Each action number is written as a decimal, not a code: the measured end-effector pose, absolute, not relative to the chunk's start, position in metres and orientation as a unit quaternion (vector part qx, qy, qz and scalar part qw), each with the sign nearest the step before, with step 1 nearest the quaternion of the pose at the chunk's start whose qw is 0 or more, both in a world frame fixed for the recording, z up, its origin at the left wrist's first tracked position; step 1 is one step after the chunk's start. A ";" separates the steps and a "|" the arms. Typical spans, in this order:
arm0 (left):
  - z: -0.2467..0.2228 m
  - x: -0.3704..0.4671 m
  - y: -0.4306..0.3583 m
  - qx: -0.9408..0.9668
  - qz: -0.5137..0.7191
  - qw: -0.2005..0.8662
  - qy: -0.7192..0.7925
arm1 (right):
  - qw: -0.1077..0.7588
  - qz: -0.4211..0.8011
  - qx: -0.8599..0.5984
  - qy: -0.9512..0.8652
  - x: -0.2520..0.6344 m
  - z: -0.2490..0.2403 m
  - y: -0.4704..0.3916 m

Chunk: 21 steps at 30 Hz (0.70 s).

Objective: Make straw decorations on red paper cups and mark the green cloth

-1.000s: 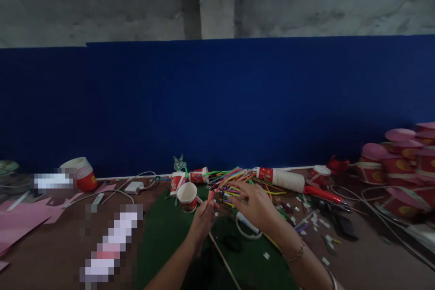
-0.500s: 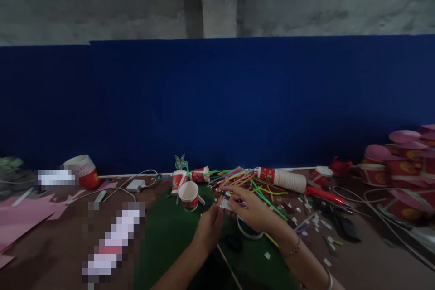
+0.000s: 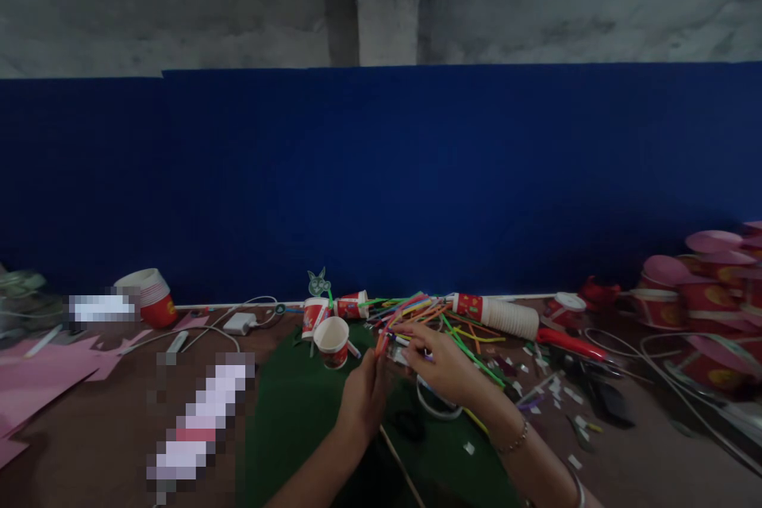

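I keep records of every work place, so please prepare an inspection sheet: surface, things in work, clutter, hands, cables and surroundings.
Surface: flat brown tabletop with dark green flat mat.
Things in work: thin orange strip, material unclear; heap of thin multicoloured sticks beyond the hands.
Clutter: round red-and-white paper cup with open top; small white paper-like scraps, mostly at the right.
Hands: left hand holds the strip; right hand has bent fingers close by, grip unclear.
Cables: thin white cables at both sides.
Surroundings: flat blue panel behind; grey concrete-like wall above.
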<state>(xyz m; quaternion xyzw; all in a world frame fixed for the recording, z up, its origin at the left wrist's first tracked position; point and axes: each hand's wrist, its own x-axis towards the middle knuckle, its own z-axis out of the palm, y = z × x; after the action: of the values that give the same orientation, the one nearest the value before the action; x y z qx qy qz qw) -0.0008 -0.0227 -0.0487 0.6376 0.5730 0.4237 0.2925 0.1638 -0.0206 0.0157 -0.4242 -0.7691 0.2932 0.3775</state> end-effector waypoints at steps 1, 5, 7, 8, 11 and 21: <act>-0.051 -0.001 -0.023 0.660 0.404 0.259 0.578 | 0.378 0.286 -0.433 -0.767 0.163 0.016 -0.021; -0.056 -0.002 -0.024 0.735 0.304 0.124 0.594 | 0.371 0.250 -0.458 -0.768 0.157 0.015 -0.023; -0.056 -0.002 -0.025 0.751 0.254 0.092 0.603 | 0.372 0.230 -0.463 -0.771 0.155 0.013 -0.023; -0.055 -0.002 -0.026 0.757 0.231 0.081 0.606 | 0.372 0.218 -0.467 -0.772 0.153 0.012 -0.024; -0.049 0.001 -0.030 0.767 0.175 0.068 0.613 | 0.368 0.185 -0.477 -0.777 0.149 0.009 -0.025; -0.049 0.005 -0.034 0.766 0.195 0.142 0.596 | 0.377 0.183 -0.504 -0.755 0.139 -0.001 -0.025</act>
<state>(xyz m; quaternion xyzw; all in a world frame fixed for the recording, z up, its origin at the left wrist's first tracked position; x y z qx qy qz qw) 0.0053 -0.0338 -0.0494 0.7662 0.5956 0.1951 0.1419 0.1392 -0.0249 -0.0009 -0.5044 -0.7551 0.1830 0.3768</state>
